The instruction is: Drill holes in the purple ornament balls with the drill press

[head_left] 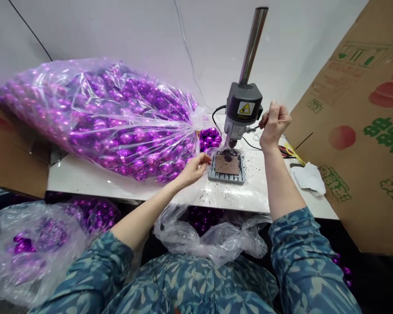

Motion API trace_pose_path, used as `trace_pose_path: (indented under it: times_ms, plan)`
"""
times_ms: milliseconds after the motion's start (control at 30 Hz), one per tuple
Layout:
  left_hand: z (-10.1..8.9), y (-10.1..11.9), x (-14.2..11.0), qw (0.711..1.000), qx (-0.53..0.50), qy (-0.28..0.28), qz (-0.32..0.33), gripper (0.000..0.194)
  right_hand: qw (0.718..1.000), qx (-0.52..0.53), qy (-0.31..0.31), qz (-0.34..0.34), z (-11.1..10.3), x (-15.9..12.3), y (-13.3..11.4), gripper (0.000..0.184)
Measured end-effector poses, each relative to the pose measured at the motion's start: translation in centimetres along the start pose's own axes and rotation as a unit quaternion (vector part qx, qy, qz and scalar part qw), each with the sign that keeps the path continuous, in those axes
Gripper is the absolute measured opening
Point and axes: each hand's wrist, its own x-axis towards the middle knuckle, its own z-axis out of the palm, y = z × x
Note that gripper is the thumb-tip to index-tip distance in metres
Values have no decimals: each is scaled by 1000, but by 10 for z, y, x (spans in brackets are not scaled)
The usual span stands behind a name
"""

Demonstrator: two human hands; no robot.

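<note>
A small bench drill press (244, 102) with a dark head and a warning label stands on the white table. My right hand (275, 122) is closed in a fist around the end of its feed lever (253, 129). Below the chuck (232, 143), a brown square board (227, 165) lies on the grey slotted base (227, 177), with dark shavings scattered over it. At the base's left edge, my left hand (196, 168) has its fingers curled together; what they hold, if anything, cannot be made out. Shiny purple balls (210, 138) lie just behind that hand.
A large tied clear bag of purple balls (124, 122) fills the table's left side. An open plastic bag (212, 240) hangs at the front edge over my lap. Cardboard boxes (353, 131) stand to the right and left. A white cloth (309, 179) lies at the right.
</note>
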Motion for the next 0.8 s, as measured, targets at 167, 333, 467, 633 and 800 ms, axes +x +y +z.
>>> trace_pose_path:
  times_ms: [167,333,467,633,800]
  plan:
    - [20,-35,51,984,157,-88,0,30,999,39,13,-24,-2,-7,-9,58]
    - [28,-48,36,986,59,-156,-1,27,998,56,3,-35,-7,-10,-13,55]
    - [17,-59,59,997,-32,25,-73,22,999,46,11,-26,-7,-11,-14,58]
    - [18,-66,104,954,247,46,-164,26,999,43,25,-8,-5,-13,-16,58]
    - [33,-60,113,888,405,-74,-205,35,997,66,27,-8,-5,-15,-19,53]
